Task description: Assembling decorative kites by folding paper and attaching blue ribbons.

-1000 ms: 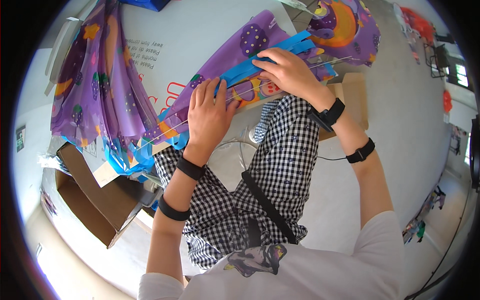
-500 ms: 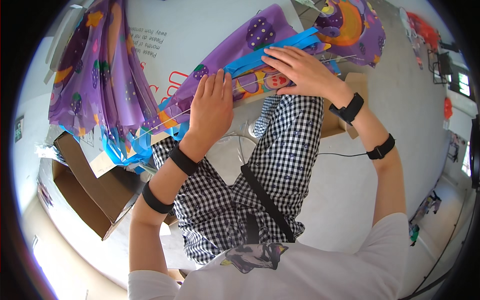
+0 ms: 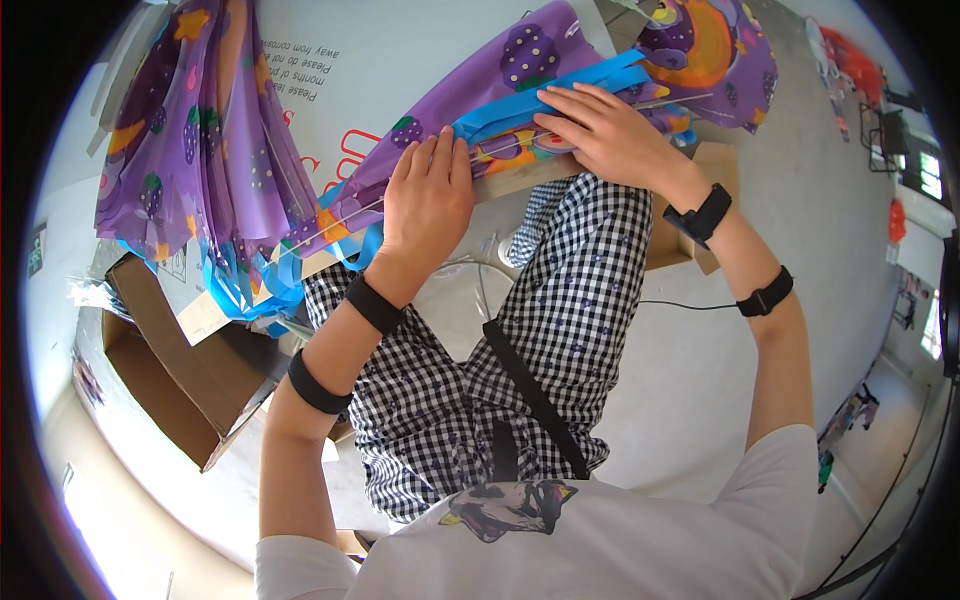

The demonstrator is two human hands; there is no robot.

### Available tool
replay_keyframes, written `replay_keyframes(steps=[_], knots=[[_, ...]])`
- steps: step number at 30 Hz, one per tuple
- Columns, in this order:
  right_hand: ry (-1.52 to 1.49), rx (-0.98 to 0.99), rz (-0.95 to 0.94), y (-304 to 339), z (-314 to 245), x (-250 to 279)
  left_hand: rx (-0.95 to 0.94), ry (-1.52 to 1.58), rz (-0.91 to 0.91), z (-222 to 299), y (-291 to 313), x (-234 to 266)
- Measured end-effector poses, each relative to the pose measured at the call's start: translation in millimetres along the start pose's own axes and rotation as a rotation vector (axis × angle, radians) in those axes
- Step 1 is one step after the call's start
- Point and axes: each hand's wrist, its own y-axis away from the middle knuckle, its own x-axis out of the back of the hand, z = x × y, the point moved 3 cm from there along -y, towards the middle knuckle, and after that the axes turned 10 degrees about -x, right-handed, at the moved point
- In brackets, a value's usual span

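Observation:
A purple printed plastic sheet (image 3: 440, 85), with strawberries and orange patterns, is spread over a white board in front of me. Its near edge is folded in a strip, and a blue ribbon (image 3: 490, 120) lies along it. A thin pale line (image 3: 352, 213), a cord or a rod, runs lengthwise over the strip. My left hand (image 3: 430, 200) presses down on this edge, fingers stretched out side by side. Farther right, my right hand (image 3: 610, 135) lies over the ribbon and strip with its fingers extended. Whatever is beneath the fingers is hidden.
Gathered purple sheeting (image 3: 200, 150) hangs at the left, with loops of blue ribbon (image 3: 240, 290) below. The white board (image 3: 340, 45) carries printed text. An open cardboard box (image 3: 165, 350) stands at lower left, another box (image 3: 708, 170) right of my legs. A thin cable reaches my right armband.
Both hands have shifted slightly to the right, with the right one also a little farther away. The sheet's strip and ribbon have moved slightly with them; the fingers stay stretched out.

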Motion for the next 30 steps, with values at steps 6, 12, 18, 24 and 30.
replay_keyframes(steps=[6, 12, 18, 24, 30], knots=[[-0.196, 0.011, 0.008, -11, 17, 12, 0.055, 0.277, 0.106, -20, -5, 13], [-0.384, -0.102, -0.106, -32, 32, 22, 0.215, 0.545, 0.151, -36, -8, 19], [-0.541, -0.315, -0.226, -46, 46, 19, 0.347, 0.556, 0.116, -44, -11, 18], [-0.426, -0.403, -0.245, -42, 63, 19, 0.467, 0.609, 0.112, -48, -18, 18], [-0.353, -0.308, -0.104, -29, 75, 16, 0.486, 0.578, 0.068, -47, -17, 19]])
